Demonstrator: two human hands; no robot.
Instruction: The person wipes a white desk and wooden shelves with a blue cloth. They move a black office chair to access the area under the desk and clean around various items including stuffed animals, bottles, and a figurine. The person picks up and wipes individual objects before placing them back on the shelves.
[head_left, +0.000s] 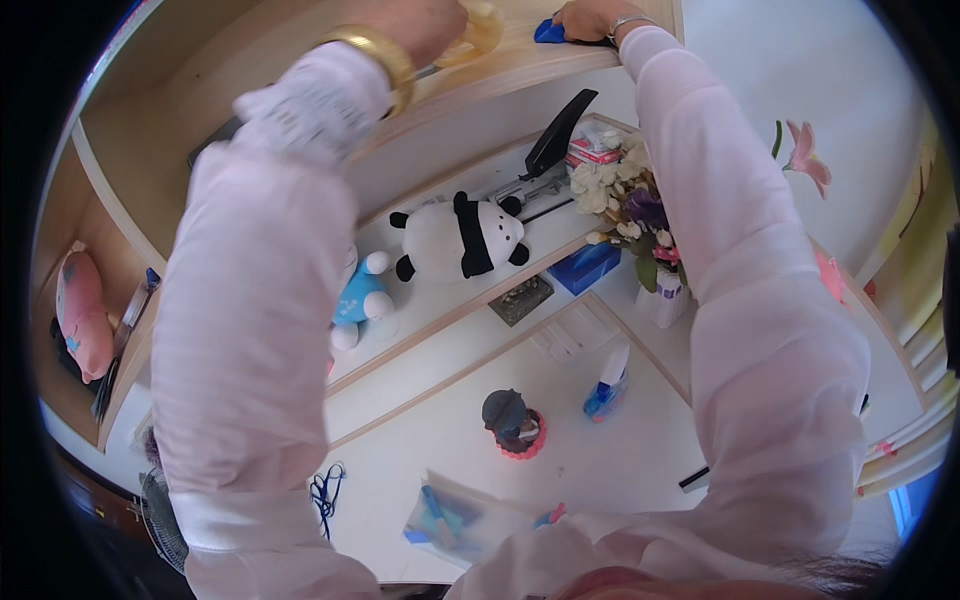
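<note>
At the top edge my left hand (420, 30), blurred and partly cut off, grips a yellowish translucent object (482, 30) above a wooden shelf (517, 64). Its fingers are hard to make out, and the object's kind is unclear. A gold bangle (386, 64) circles that wrist. Further right on the same shelf, my right hand (596, 19) holds a bunched blue cloth (550, 31) against the board near its front edge. Below lies a panda plush toy (457, 234) on a lower shelf, with a blue-clad plush toy (364, 296) half hidden by my left sleeve.
A vase of artificial flowers (661, 304) stands beside my right sleeve, near a blue box (585, 266). On the white desk (600, 472) are a figurine (514, 424), a spray bottle (606, 390), a clear pouch (442, 521) and a dark cord (326, 491). A fan (161, 517) is at lower left.
</note>
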